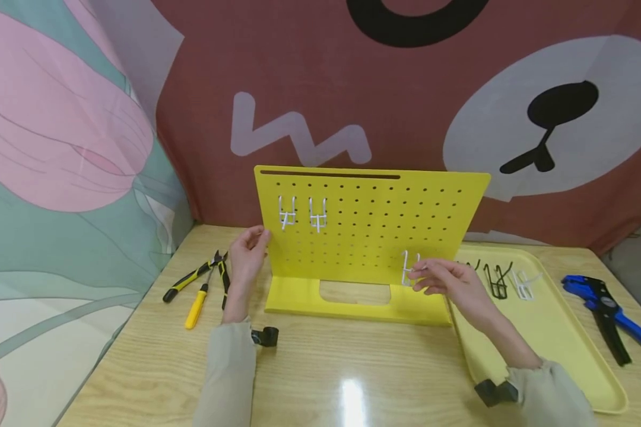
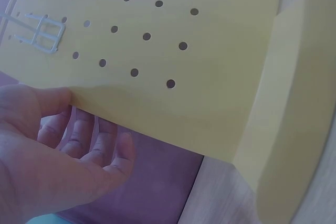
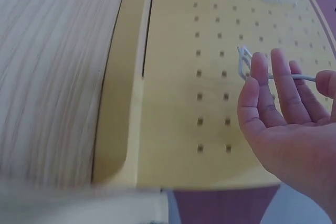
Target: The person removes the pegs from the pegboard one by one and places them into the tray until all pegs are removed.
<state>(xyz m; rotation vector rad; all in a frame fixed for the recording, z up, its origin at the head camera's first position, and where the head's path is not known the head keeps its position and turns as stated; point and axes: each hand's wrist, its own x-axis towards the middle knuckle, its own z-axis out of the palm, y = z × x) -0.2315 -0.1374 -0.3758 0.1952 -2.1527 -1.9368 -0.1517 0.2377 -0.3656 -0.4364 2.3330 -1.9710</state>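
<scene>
A yellow pegboard (image 1: 363, 237) stands upright on its base on the wooden table. Two white wire hooks (image 1: 286, 217) hang side by side at its upper left. My left hand (image 1: 247, 255) holds the board's left edge; in the left wrist view the thumb lies on the front face and the fingers (image 2: 79, 135) are behind the edge. Another white wire hook (image 1: 405, 270) is pinched in my right hand (image 1: 459, 290), in front of the board's lower right. In the right wrist view the prong of this hook (image 3: 304, 77) runs past the fingers to the thumb.
A pale yellow tray (image 1: 545, 338) lies to the right, with a black wire hook (image 1: 497, 283), a white one (image 1: 523, 287) and others partly hidden. Blue-and-black pliers (image 1: 606, 305) lie beyond it. Left are yellow-and-black pliers (image 1: 189, 280) and a yellow-handled screwdriver (image 1: 196, 308).
</scene>
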